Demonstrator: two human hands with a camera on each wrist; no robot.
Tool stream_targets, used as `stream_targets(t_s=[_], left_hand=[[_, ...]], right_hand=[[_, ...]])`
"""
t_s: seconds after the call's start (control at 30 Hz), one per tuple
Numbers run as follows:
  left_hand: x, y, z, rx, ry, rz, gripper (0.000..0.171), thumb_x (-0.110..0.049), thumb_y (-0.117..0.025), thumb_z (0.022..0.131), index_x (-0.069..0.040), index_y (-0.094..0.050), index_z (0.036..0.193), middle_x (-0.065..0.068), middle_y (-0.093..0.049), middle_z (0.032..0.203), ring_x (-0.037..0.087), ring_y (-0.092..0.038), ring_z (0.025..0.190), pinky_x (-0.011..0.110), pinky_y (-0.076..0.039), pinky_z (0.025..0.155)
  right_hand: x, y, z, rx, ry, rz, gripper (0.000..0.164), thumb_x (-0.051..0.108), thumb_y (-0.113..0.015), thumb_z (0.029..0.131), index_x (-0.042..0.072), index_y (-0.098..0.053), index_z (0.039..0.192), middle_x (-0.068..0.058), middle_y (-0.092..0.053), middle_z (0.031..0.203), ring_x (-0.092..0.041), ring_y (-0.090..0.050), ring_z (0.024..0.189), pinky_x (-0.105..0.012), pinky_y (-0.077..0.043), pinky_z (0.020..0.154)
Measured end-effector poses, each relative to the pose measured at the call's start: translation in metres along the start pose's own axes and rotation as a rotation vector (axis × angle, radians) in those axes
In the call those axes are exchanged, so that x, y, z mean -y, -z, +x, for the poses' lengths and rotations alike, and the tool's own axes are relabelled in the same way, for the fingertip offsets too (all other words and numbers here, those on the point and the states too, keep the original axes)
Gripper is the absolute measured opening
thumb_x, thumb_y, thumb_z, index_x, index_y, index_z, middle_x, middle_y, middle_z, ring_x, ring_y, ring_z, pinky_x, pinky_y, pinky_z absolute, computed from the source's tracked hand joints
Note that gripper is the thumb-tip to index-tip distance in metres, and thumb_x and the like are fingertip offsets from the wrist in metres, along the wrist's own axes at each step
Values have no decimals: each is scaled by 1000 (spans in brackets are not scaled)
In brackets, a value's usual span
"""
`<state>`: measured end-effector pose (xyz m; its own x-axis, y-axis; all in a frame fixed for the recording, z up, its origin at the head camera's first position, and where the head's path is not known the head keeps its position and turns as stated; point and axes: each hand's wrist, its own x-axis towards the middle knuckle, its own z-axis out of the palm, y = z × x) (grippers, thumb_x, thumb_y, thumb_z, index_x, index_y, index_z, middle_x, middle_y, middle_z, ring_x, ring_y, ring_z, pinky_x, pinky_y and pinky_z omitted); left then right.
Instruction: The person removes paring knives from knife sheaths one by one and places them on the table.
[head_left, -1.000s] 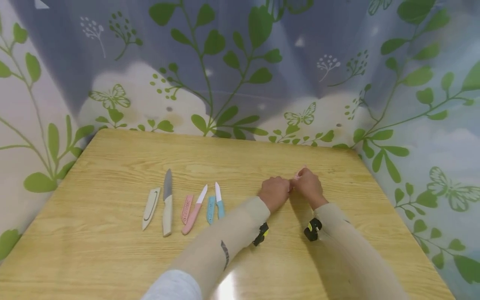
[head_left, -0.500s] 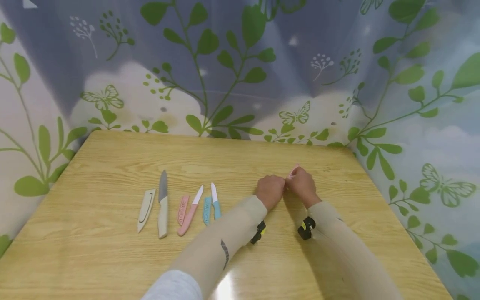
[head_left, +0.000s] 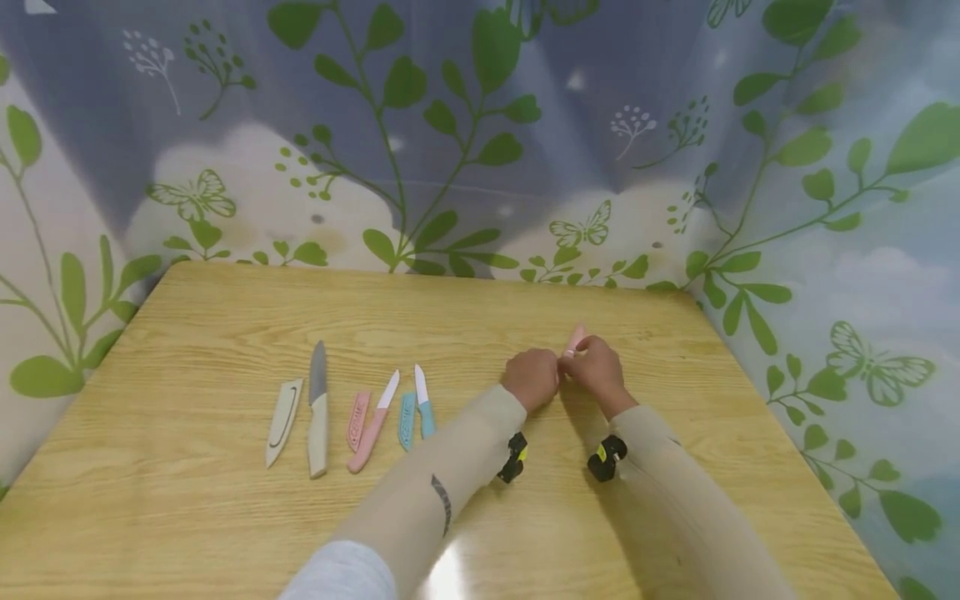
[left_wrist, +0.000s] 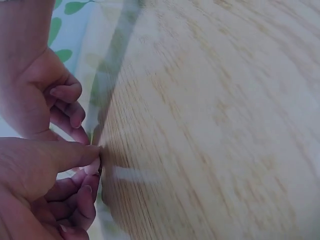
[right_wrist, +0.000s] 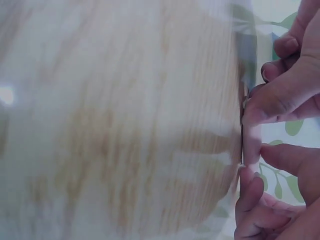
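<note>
In the head view my left hand (head_left: 531, 379) and right hand (head_left: 596, 368) meet at the fingertips over the right half of the table. Between them is a slim pink piece (head_left: 576, 336), its narrow end standing out beyond the right hand's fingers. My right hand (right_wrist: 280, 200) pinches the pink piece (right_wrist: 254, 142) in the right wrist view, thumb against its side. At its other end the left hand (left_wrist: 45, 175) pinches it between thumb and finger. Fingers cover most of the piece, and I cannot tell its kind.
Left of my hands lie a white-handled knife (head_left: 318, 417) with its cream sheath (head_left: 285, 423), a pink knife (head_left: 375, 429) beside a pink sheath (head_left: 358, 421), and a blue knife (head_left: 425, 408) beside a blue sheath (head_left: 407, 421). A leaf-print curtain (head_left: 450, 167) hangs behind the wooden table (head_left: 225, 317).
The whole head view has shifted, so the table and knives appear farther left. The pink piece has turned a little and shows more beyond the right fingers. Both hands stay together.
</note>
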<state>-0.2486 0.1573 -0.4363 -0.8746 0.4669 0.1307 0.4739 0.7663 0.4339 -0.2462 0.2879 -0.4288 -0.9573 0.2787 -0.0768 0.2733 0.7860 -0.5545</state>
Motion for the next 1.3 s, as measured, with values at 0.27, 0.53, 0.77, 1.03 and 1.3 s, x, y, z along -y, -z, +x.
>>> stream_targets(t_s=[0.27, 0.53, 0.77, 1.03, 1.3], left_hand=[[15, 9, -3, -8, 136, -258, 45, -23, -61, 91, -10, -46, 51, 1, -45, 51, 16, -43, 50, 28, -37, 46], [18, 24, -6, 46, 303, -540, 18, -22, -73, 82, -4, -75, 85, 8, -74, 84, 14, -58, 67, 23, -46, 58], [22, 31, -5, 72, 289, -571, 21, -22, -76, 81, -3, -74, 88, 8, -72, 83, 11, -54, 57, 20, -42, 51], [28, 42, -7, 121, 270, -582, 19, -24, -73, 84, -6, -74, 88, 6, -72, 88, 11, -55, 65, 22, -44, 55], [41, 48, -18, 115, 217, -615, 22, -26, -73, 84, -6, -74, 94, 8, -73, 90, 13, -61, 72, 24, -50, 62]], right_hand=[[-5, -14, 3, 4, -56, 308, 54, 29, -66, 87, -1, -48, 128, -21, -62, 108, -26, -58, 89, -36, -49, 76], [5, -15, 2, 12, -128, 628, 50, 26, -68, 88, 0, -52, 128, -3, -63, 83, -11, -60, 68, -23, -49, 60], [14, -3, -5, 163, -154, 861, 43, 19, -61, 93, -4, -51, 128, 3, -56, 81, -8, -47, 63, -22, -42, 57], [16, -3, -3, 234, -127, 960, 40, 19, -62, 93, -5, -52, 124, 5, -56, 75, -8, -44, 61, -22, -36, 53], [23, -6, -7, 240, -90, 940, 45, 20, -61, 94, -3, -50, 130, 4, -58, 86, -8, -44, 65, -18, -34, 50]])
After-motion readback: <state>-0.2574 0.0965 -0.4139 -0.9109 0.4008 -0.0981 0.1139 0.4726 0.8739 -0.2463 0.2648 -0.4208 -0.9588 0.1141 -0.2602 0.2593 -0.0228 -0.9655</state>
